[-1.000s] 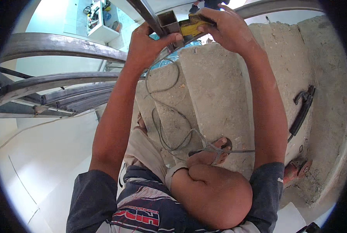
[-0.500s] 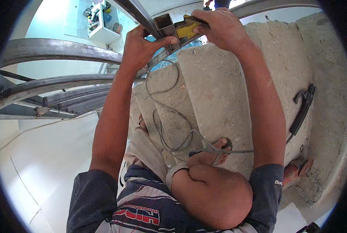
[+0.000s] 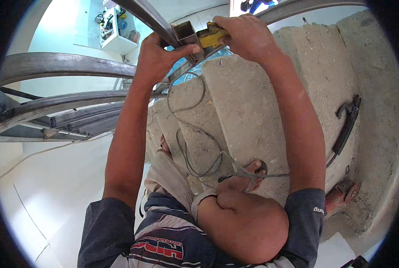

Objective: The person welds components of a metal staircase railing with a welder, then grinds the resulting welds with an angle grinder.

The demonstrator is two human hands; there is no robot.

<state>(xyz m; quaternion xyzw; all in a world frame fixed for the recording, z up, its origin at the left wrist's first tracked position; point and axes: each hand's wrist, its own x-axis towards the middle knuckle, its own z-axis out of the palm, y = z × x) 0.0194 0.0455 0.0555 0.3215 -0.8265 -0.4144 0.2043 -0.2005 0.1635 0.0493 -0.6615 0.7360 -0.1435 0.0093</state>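
Observation:
My left hand is closed on a short square steel tube, thumb along its near side and fingers behind. Its open end faces up, beside a slanting steel bar. My right hand grips a small yellow-and-dark tool against the tube's right side. The tool's exact kind is partly hidden by my fingers. Both hands are at a curved steel rail that runs off to the right.
Curved steel rails fill the left side. Rough concrete steps descend leftward, crossed by a looping grey cable. A black welding electrode holder and a red angle grinder lie at right. A white open box stands far below.
Both hands, with the tube and the yellow tool, have shifted slightly left. The grips look the same. More of a person in blue shows at the top.

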